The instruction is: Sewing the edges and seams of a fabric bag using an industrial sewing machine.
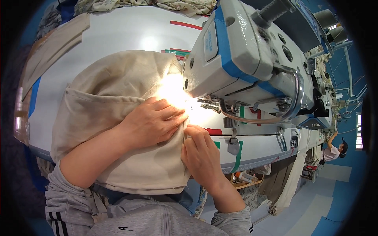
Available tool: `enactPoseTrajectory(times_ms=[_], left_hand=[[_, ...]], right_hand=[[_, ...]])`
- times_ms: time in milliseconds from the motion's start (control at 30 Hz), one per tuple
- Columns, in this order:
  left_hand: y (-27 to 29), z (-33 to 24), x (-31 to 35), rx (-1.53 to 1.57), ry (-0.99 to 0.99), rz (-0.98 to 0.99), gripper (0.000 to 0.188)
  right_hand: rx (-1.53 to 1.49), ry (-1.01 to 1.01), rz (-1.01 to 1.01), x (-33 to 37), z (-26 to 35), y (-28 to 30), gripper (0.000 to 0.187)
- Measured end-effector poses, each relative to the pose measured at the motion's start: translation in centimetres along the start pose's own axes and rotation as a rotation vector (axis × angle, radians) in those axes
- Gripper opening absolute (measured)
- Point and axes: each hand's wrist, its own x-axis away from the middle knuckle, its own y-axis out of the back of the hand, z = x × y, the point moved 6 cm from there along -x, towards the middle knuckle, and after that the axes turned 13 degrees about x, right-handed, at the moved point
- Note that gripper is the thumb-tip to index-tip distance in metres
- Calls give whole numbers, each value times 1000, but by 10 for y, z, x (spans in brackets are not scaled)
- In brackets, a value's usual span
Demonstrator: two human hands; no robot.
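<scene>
A large beige piece of cloth [157, 169] is spread over the sewing table and hangs down toward my lap, with a folded, seamed layer along its upper part. My left hand [153, 122] lies on top of the cloth, fingers stretched toward its right edge, just below the lit needle area. Beside it, my right hand [201, 153] is closed, its bent fingers pinching that right edge. The white and blue sewing machine [236, 51] stands right above the hands. Its presser foot [210, 105] shows partly; bright lamp glare hides the needle and the cloth there.
A strip of beige cloth [59, 53] lies on the table's left end. Patterned cloth [181, 5] is heaped at the back. A curved metal guard [297, 98] sticks out from the machine. Below the table is a wooden drawer [248, 183]. Another person [334, 151] works far right.
</scene>
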Motion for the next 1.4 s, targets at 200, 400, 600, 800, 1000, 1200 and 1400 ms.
enactPoseTrajectory(times_ms=[200,400,600,800,1000,1200,1400], left_hand=[[2,8,-6,12,9,-8,32],[4,17,-12,98,49,11,38],[4,26,-13,125,21,13,32],[11,30,-17,144,-26,-119,10],[10,36,-19,110,-17,-28,21],[19,25,-18,133,-271,154,25],[1,-51,12,255,-108,551,35]], right_hand=[[41,17,-10,-7,-5,-6,18],[55,-40,15,-13,-10,-8,13],[92,-89,61,-20,-14,-9,15],[140,-85,2,-27,-19,-13,13],[-71,-176,-25,-18,-32,-12,21],[-565,365,221,38,28,10,41],[-486,226,-4,67,26,9,14]])
